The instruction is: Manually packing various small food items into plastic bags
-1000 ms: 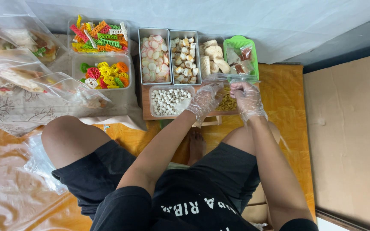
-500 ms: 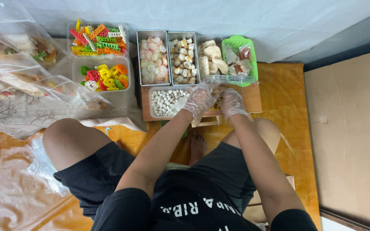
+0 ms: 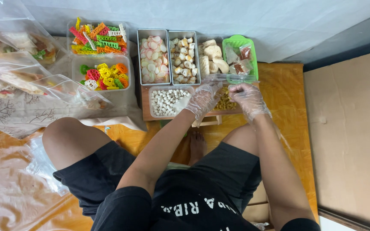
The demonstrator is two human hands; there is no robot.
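Two gloved hands worked close together over a clear plastic bag [image 3: 230,78], just ahead of a tray of small yellow snacks [image 3: 224,102]. The left hand [image 3: 203,98] pinched the bag's near edge; the right hand [image 3: 246,96] was curled with fingertips closed at the bag, though what it held was hard to tell. Compared with a second earlier, both hands had drawn inward and nearer the body. A tray of white balls [image 3: 166,101] lay just left of the left hand, and a green basket [image 3: 239,42] sat beyond the right.
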